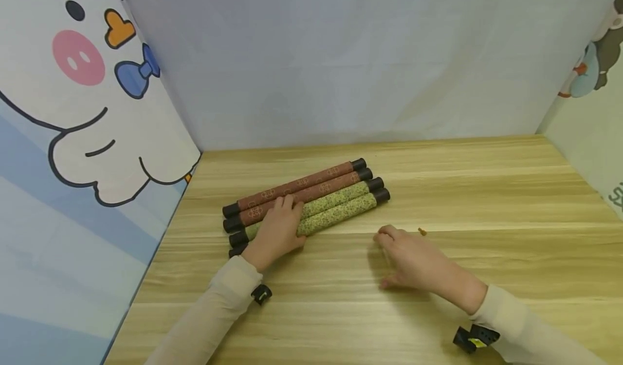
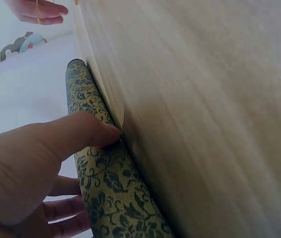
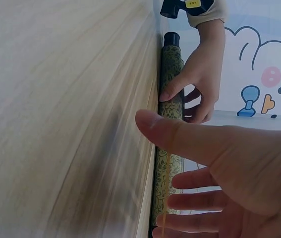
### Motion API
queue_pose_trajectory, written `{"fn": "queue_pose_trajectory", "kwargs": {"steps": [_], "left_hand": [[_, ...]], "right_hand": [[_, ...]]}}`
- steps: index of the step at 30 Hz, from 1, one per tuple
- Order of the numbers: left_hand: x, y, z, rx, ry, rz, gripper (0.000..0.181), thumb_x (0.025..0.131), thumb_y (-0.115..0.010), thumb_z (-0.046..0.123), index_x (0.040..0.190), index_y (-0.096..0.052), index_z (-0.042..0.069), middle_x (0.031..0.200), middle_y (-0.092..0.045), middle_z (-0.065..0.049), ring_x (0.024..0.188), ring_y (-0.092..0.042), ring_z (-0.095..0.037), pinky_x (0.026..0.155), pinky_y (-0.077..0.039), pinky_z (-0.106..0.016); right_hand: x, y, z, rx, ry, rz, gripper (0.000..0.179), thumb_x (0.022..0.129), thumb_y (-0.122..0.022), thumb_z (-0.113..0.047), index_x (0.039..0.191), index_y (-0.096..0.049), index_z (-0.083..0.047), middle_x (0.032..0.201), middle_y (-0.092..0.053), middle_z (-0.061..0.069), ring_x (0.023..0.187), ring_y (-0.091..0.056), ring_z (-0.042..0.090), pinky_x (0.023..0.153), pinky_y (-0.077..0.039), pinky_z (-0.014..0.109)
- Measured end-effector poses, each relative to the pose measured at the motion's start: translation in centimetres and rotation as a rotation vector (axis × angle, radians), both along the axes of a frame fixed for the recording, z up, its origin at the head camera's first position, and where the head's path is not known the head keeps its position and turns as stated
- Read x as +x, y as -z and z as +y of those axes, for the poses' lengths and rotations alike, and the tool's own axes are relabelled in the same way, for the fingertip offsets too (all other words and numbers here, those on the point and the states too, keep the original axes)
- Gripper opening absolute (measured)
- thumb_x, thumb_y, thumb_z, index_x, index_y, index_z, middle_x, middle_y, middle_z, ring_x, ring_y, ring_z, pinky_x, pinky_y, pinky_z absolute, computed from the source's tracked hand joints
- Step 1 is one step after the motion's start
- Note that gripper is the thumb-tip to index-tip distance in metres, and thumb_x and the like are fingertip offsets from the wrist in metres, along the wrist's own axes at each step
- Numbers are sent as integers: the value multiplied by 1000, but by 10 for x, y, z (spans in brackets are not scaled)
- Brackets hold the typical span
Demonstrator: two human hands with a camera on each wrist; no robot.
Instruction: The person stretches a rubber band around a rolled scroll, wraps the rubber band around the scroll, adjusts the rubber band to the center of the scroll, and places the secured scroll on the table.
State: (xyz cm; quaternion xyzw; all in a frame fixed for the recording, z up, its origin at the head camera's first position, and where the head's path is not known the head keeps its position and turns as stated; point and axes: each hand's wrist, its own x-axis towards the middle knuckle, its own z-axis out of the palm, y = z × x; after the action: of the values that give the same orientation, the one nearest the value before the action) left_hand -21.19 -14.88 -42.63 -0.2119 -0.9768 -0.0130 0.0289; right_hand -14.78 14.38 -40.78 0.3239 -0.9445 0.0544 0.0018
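Note:
Four-square side by side, several fabric-covered rolls with black ends lie slanted on the table, two brownish-red point(image 1: 297, 184) at the back and two yellow-green patterned ones in front. My left hand point(image 1: 278, 230) rests over the rolls and grips the nearest yellow-green roll point(image 1: 340, 217), thumb on its near side, fingers across its top; the left wrist view shows its dark floral pattern. To the right, apart from the rolls, my right hand point(image 1: 413, 259) hovers with thumb and fingers spread. A thin yellowish band point(image 3: 167, 173) stretches between that thumb and the fingertips.
A small orange-brown item point(image 1: 422, 231), too small to identify, lies beyond my right hand on the wooden table point(image 1: 486, 203). A pale cloth wall point(image 1: 340, 73) stands behind, with cartoon-printed panels at left and right.

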Motion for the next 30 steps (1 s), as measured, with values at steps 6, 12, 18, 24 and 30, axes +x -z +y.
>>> {"fn": "queue_pose_trajectory", "kwargs": {"steps": [6, 12, 18, 24, 30], "left_hand": [[3, -1, 2, -9, 16, -4, 78, 77, -83, 41, 137, -53, 2, 137, -49, -19, 122, -50, -34, 88, -55, -45], [5, -4, 3, -5, 5, -13, 84, 76, -82, 47, 139, -51, 1, 132, -56, -18, 116, -57, -33, 90, -56, -45], [6, -4, 3, -8, -5, -10, 88, 75, -80, 55, 138, -50, 2, 122, -62, -16, 106, -62, -31, 86, -57, -44], [6, -4, 3, -1, -12, -24, 86, 75, -80, 52, 140, -49, 4, 116, -65, -14, 100, -65, -29, 83, -57, -43], [2, 3, 5, 78, -23, -97, 84, 78, -83, 37, 143, -43, 0, 125, -60, -19, 110, -61, -35, 89, -56, -46]], "right_hand": [[-3, 1, 3, 18, 21, 15, 85, 62, -89, -46, 126, -60, 1, 126, -61, 17, 105, -66, 31, 90, -58, 44], [-6, 1, 4, 26, 25, 10, 83, 63, -89, -45, 126, -60, 0, 126, -60, 16, 106, -65, 31, 89, -58, 45], [-8, 1, 6, 30, 28, -3, 77, 64, -90, -40, 123, -61, 0, 126, -60, 17, 104, -65, 32, 87, -59, 45], [-11, 3, 8, 22, 13, 0, 75, 63, -90, -40, 121, -62, -1, 122, -62, 15, 103, -66, 29, 85, -59, 43], [-13, 3, 10, 2, 19, -39, 70, 66, -89, -39, 119, -63, -1, 117, -63, 13, 99, -66, 25, 83, -59, 45]]}}
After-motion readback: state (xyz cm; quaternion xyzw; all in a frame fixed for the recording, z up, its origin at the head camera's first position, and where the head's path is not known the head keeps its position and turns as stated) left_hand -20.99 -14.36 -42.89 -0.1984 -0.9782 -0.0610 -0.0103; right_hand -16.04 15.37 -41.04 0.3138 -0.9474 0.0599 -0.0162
